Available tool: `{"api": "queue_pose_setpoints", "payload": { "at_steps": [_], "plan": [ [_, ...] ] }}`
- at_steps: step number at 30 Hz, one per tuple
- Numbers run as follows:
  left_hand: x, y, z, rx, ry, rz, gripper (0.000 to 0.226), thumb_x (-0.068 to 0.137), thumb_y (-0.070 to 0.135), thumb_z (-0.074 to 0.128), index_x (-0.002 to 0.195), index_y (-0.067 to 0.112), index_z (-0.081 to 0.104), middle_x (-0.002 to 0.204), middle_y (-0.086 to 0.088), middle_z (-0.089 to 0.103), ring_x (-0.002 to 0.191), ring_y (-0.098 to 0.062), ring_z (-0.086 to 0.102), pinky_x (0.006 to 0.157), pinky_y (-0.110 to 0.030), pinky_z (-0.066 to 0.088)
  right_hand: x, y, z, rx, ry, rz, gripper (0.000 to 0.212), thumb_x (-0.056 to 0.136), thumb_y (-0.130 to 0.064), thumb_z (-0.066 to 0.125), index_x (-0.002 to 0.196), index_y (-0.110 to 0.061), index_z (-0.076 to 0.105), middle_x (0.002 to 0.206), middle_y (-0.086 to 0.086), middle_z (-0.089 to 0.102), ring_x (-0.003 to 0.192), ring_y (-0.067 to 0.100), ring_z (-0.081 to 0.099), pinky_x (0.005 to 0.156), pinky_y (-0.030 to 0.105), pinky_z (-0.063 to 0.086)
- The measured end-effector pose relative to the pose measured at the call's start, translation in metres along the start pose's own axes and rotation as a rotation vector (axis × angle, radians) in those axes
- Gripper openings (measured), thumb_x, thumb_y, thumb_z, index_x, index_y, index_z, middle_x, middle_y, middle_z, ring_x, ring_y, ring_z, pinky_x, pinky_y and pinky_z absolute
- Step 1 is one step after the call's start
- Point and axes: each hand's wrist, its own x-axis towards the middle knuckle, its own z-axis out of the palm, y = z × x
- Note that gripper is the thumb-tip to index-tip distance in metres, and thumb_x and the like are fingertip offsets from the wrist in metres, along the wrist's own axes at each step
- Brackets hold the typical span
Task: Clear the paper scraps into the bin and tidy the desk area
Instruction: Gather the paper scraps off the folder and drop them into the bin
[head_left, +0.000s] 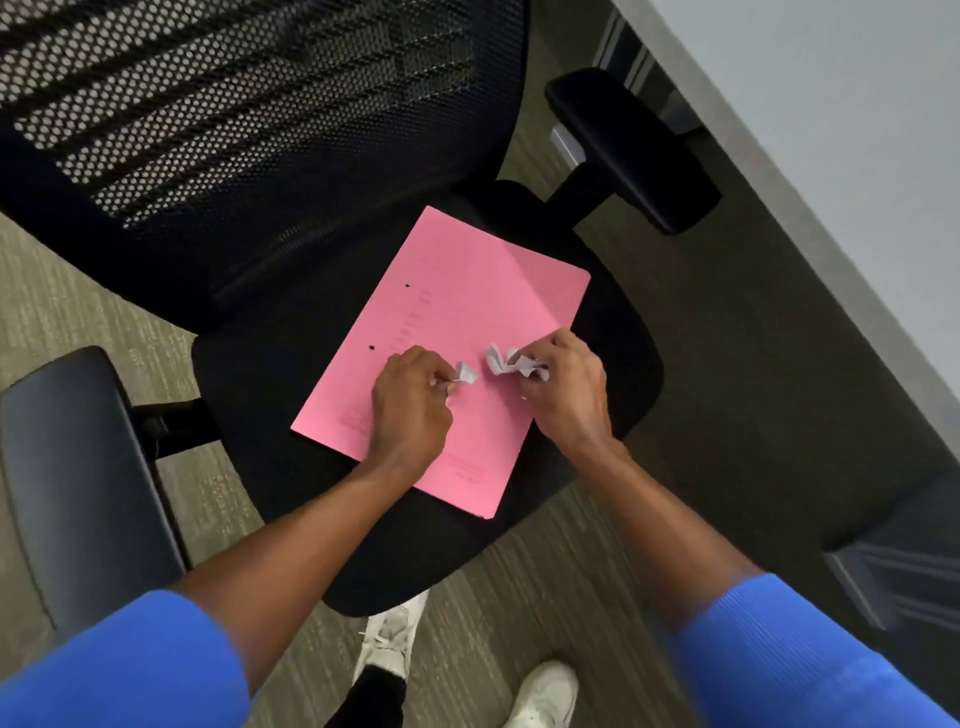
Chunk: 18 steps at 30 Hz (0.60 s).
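While the person leans over a black office chair (415, 545), both hands are busy on a pink folder (467, 291) lying flat on the seat. It sits at an angle, with two small punch holes along its left edge. The left hand (410, 405) is curled up with a small crumpled white paper scrap (466, 374) pinched at its fingertips, right on top of the folder. The right hand (566, 395) is closed around a bigger wad of crumpled scraps (501, 359), which poke out on the left side of its fingers, also over the folder. The two bits of paper are just beside each other, nearly touching.

Both forearms are bare with blue sleeves (810, 660) pushed up. The chair's mesh backrest (234, 119) fills the far left, with an armrest (631, 150) on the far right and another (78, 478) near left. A grey desk edge (810, 218) runs diagonally down the right side. White sneakers (545, 696) show on the carpet (47, 312) below.
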Motion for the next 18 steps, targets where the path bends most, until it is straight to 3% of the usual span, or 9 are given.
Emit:
{"api": "queue_pose_setpoints", "payload": {
  "at_steps": [3,6,8,12,15,18],
  "plan": [
    [-0.021,0.019,0.010,-0.054,-0.037,0.022,0.014,0.095,-0.001,0.073,0.093,0.012,0.075,0.099,0.001,0.073,0.098,-0.020,0.065,0.085,-0.032,0.052,-0.044,0.027,-0.009,0.076,0.075,0.125,0.022,0.084,-0.008,0.082,0.102,-0.021,0.082,0.100,-0.008,0.063,0.091,0.010,0.061,0.078,0.021,0.050],
    [-0.044,0.045,0.028,-0.102,-0.068,0.073,0.008,0.092,0.002,0.076,0.088,0.009,0.077,0.094,-0.001,0.076,0.094,-0.025,0.067,0.085,-0.038,0.050,-0.091,0.055,-0.021,0.149,0.145,0.235,0.029,0.077,-0.001,0.085,0.095,-0.023,0.083,0.093,-0.011,0.064,0.082,-0.005,0.060,0.077,0.001,0.041],
    [-0.062,0.064,0.046,-0.146,-0.098,0.106,0.007,0.090,0.002,0.079,0.088,0.008,0.078,0.092,-0.001,0.077,0.092,-0.025,0.068,0.085,-0.044,0.053,-0.125,0.074,-0.029,0.161,0.154,0.310,0.033,0.074,0.002,0.084,0.093,-0.025,0.084,0.089,-0.010,0.065,0.079,-0.007,0.059,0.075,-0.002,0.037],
    [-0.096,0.096,0.086,-0.186,-0.174,0.173,0.005,0.089,0.006,0.081,0.088,0.011,0.079,0.091,0.002,0.076,0.089,-0.023,0.068,0.083,-0.046,0.054,-0.189,0.115,-0.040,0.259,0.145,0.518,0.030,0.079,-0.002,0.080,0.093,-0.029,0.084,0.091,-0.006,0.081,0.077,0.003,0.070,0.072,0.003,0.044],
    [-0.121,0.114,0.117,-0.172,-0.248,0.215,0.005,0.089,0.008,0.082,0.089,0.010,0.079,0.092,0.002,0.076,0.090,-0.022,0.068,0.083,-0.043,0.055,-0.231,0.148,-0.045,0.289,0.123,0.698,0.021,0.086,-0.020,0.078,0.104,-0.030,0.083,0.095,-0.004,0.083,0.086,0.013,0.075,0.074,0.027,0.052],
    [-0.151,0.127,0.151,-0.133,-0.329,0.251,0.004,0.090,0.007,0.081,0.089,0.009,0.079,0.093,0.001,0.075,0.091,-0.021,0.068,0.084,-0.040,0.054,-0.268,0.179,-0.052,0.369,0.148,0.821,0.015,0.089,-0.029,0.069,0.098,-0.033,0.081,0.095,-0.002,0.080,0.089,0.018,0.073,0.072,0.026,0.048]
  ]
}}
